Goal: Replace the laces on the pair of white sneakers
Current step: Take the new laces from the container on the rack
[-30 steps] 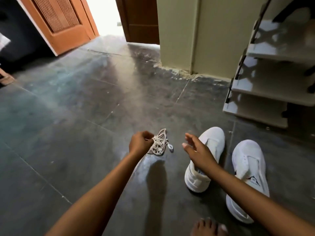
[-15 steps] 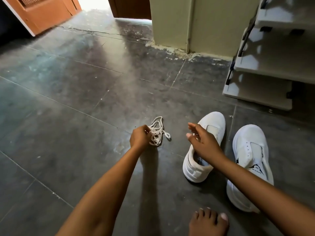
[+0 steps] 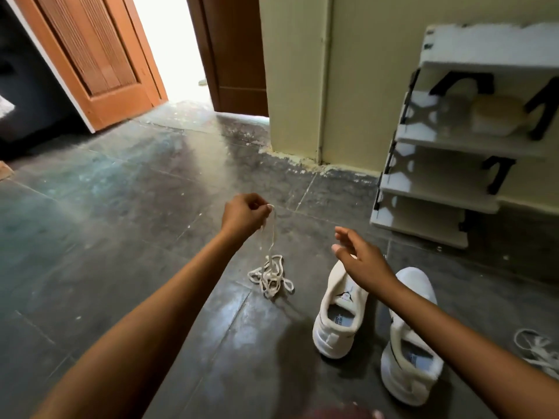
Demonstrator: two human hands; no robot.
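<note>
My left hand (image 3: 244, 216) pinches one end of a white lace (image 3: 270, 275) and holds it up; the rest hangs down into a tangled heap on the dark floor. My right hand (image 3: 360, 257) hovers open, fingers spread, above the toe of the left white sneaker (image 3: 337, 322). That shoe has no laces. The right white sneaker (image 3: 408, 358) stands beside it, partly behind my right forearm. Another loose lace (image 3: 537, 350) lies at the right edge of the floor.
A white shoe rack (image 3: 423, 219) stands against the cream wall at the right, with dark sandals on its shelves. An orange door (image 3: 99, 65) is open at the back left, with a bright doorway beyond. Dark floor tiles (image 3: 106, 231) stretch to the left.
My left hand has risen from the floor with the lace end, pulling the bundle out into a hanging strand. My right hand lifted and opened wider. The camera tilted up.
</note>
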